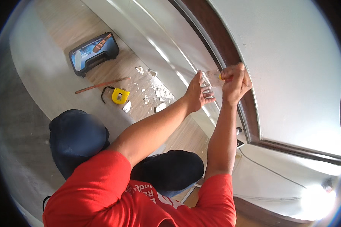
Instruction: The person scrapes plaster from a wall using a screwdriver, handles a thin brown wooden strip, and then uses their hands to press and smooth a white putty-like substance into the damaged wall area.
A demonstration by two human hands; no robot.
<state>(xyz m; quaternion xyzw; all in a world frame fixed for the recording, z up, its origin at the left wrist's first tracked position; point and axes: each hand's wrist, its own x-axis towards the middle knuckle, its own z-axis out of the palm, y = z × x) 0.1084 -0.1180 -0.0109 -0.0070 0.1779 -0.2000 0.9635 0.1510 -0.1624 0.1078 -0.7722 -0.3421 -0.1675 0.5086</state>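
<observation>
My right hand (pixel 236 84) is closed in a fist against the wall beside the dark brown door frame (pixel 228 43). It grips a tool of which only a small yellow and red bit (pixel 221 76) shows; its kind is hidden by my fingers. Just left of it, my left hand (pixel 199 94) is held up with fingers spread, close to the wall and holding nothing. Between the two hands is a rough brownish patch (pixel 213 77) on the pale wall. White broken chips (pixel 161 92) and crumbs lie on the floor below.
A black and blue tool case (pixel 94 53) lies on the wood-look floor at the far left. Nearer are a thin reddish-brown stick (pixel 102 85) and a yellow tape measure (pixel 120 96) with a black strap. A bright lamp (pixel 318 202) shines at the lower right near a cable (pixel 271 171).
</observation>
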